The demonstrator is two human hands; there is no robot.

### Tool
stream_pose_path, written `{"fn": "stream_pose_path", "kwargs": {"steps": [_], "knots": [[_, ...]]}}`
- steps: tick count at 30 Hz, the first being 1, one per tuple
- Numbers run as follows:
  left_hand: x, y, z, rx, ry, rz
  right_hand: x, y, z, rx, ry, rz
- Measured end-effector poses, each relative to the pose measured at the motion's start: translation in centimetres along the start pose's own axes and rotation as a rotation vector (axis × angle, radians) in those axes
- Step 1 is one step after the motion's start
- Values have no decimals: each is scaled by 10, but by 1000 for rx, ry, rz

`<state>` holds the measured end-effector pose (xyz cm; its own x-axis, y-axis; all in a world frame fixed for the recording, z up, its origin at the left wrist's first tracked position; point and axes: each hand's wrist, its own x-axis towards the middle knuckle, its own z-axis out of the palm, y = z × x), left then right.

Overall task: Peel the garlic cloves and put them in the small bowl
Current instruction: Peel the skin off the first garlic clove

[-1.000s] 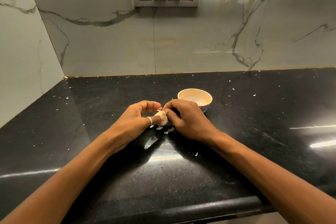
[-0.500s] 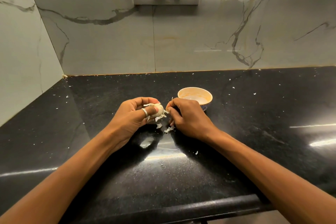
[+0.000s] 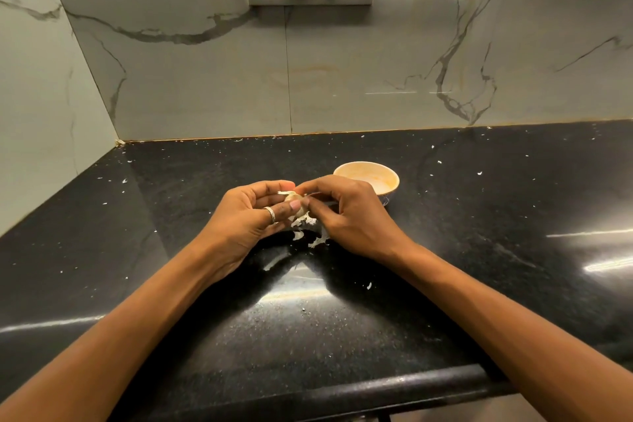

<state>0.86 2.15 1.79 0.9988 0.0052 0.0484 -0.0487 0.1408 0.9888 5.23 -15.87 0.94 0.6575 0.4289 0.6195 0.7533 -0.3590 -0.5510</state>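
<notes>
Head camera looks down on a black counter (image 3: 479, 250), where both hands meet just in front of the small bowl (image 3: 366, 176). Her left hand (image 3: 253, 219) curls round the garlic (image 3: 297, 204), thumb and fingers holding it off the counter. Her right hand (image 3: 346, 212) pinches at its papery skin from the other side. Loose peels (image 3: 308, 238) lie on the counter directly beneath, and white flecks are scattered well beyond. The bowl sits close behind the right hand; I can see no clove inside it, though part of its floor is hidden. By my reckoning the peeling is underway, with nothing dropped in yet.
</notes>
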Motion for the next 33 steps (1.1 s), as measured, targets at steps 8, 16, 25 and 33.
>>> {"fn": "stream_pose_path", "kwargs": {"steps": [8, 16, 25, 33], "knots": [[-1, 1, 3, -69, -25, -37, 1, 1, -3, 1, 10, 50], [1, 2, 1, -52, -5, -57, 1, 0, -5, 26, -42, 97], [-1, 2, 1, -10, -33, -67, 1, 1, -2, 31, -42, 120], [0, 1, 0, 2, -8, -68, 0, 1, 2, 172, -34, 234]]}}
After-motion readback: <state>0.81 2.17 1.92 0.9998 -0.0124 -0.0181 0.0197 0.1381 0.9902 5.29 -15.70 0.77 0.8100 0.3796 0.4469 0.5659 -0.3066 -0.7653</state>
